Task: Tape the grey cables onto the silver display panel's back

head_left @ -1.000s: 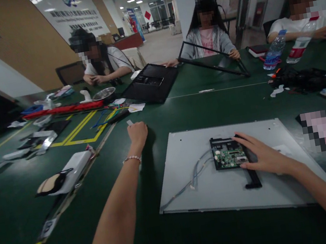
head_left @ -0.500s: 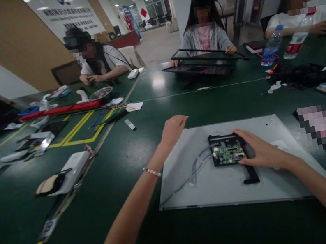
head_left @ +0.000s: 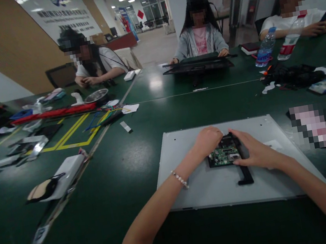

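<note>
A light grey metal panel [head_left: 191, 198] lies flat on the table. On it rests a black plastic bracket [head_left: 246, 175] with a green circuit board [head_left: 223, 156] set in it. My right hand [head_left: 257, 150] grips the bracket's right side, fingers at the upper corner and thumb near the lower edge of the board. My left hand [head_left: 208, 141] is over the bracket's upper left part, its fingers pinched together. Whatever those fingertips hold is hidden. The left forearm covers the cables that ran from the board.
Right of the panel lies a pixelated pinkish object [head_left: 318, 126]. Two plastic bottles [head_left: 266, 48] and a dark tangled heap [head_left: 291, 75] stand beyond. A white device [head_left: 67, 175] lies left. Across the table, a person holds a black screen frame [head_left: 199, 66]; two other people sit nearby.
My left hand has moved right and down from beyond the panel's far edge, where a small pale thing showed at its fingertips, onto the bracket. My right hand keeps its grip. The co-worker's frame is lowered.
</note>
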`<control>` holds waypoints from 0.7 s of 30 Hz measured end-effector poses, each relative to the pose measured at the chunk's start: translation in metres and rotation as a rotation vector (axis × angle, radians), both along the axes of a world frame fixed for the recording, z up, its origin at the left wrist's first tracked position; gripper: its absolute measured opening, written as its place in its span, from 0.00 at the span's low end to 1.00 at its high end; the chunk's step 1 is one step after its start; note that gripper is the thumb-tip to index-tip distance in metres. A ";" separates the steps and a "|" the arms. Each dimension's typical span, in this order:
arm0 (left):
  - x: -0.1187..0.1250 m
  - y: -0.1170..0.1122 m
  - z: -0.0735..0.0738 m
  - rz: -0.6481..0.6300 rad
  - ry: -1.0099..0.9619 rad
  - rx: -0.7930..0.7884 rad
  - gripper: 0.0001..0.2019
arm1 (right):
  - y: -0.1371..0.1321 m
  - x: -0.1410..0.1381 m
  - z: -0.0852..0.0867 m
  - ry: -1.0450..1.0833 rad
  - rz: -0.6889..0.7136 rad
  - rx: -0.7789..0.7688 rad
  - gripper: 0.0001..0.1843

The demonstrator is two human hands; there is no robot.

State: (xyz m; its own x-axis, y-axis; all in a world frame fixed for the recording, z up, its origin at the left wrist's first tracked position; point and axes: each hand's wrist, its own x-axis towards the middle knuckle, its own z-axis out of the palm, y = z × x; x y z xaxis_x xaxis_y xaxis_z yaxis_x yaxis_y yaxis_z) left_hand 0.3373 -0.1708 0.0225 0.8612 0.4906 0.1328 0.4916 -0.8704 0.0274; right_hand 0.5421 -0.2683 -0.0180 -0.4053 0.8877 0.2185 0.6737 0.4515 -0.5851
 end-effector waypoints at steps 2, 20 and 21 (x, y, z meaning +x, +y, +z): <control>-0.001 -0.001 -0.002 0.010 -0.011 -0.022 0.10 | 0.001 0.000 0.000 0.002 0.003 0.005 0.54; -0.012 0.021 -0.020 -0.101 -0.203 -0.234 0.11 | 0.000 -0.002 0.003 -0.003 0.007 -0.031 0.52; -0.012 0.021 -0.020 -0.094 -0.194 -0.235 0.11 | 0.000 -0.002 0.003 -0.005 0.008 -0.031 0.52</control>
State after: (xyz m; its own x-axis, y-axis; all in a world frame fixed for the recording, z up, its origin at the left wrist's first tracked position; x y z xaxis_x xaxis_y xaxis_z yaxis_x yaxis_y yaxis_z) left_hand 0.3257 -0.1503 0.0028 0.8741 0.4464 0.1917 0.3749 -0.8707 0.3183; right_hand 0.5404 -0.2681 -0.0151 -0.4133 0.8907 0.1891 0.6729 0.4387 -0.5956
